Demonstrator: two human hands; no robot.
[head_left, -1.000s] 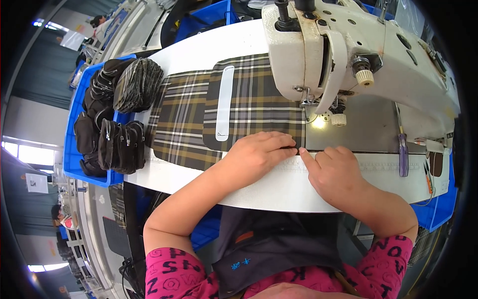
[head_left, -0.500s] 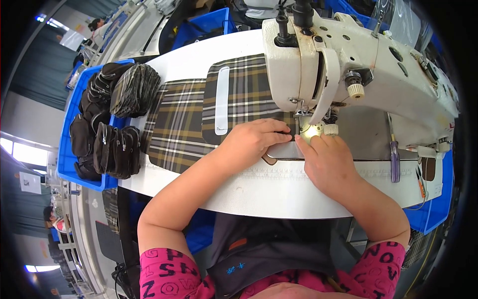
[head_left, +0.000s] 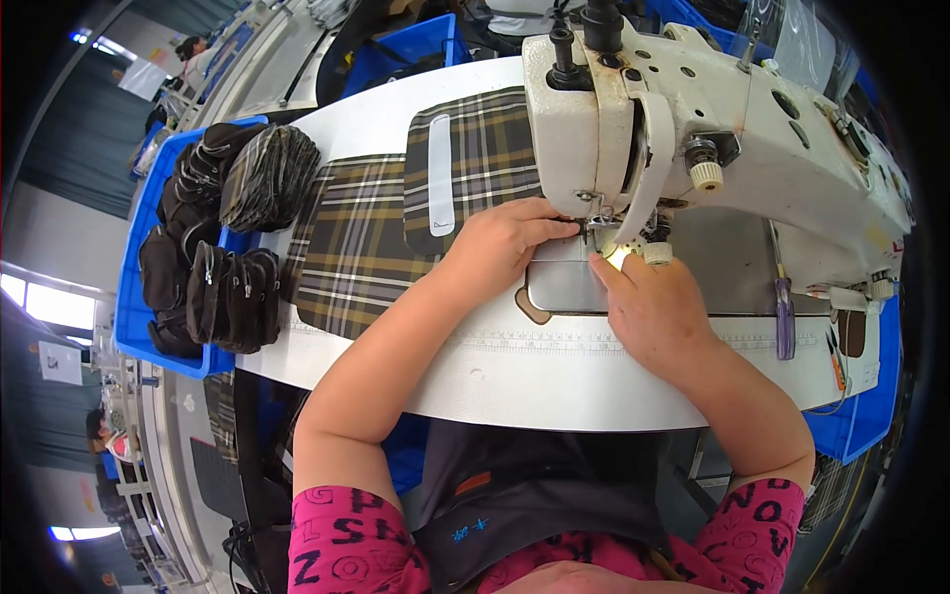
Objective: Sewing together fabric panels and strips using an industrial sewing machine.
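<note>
Cream glossy enamelled-metal sewing machine (head_left: pixel 693 119); brown-and-white woven plaid cloth panel (head_left: pixel 366 243), matt; smooth brushed-metal needle plate (head_left: pixel 564 282); blue glossy plastic bin (head_left: pixel 134 307) at nine o'clock.

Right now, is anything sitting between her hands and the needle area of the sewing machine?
Nothing visible does. The left hand and right hand both have fingertips right at the presser foot of the sewing machine, beside the plaid fabric.

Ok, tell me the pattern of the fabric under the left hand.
Plaid fabric: brown-olive with dark and white stripes, under the left hand. Head view.
</note>
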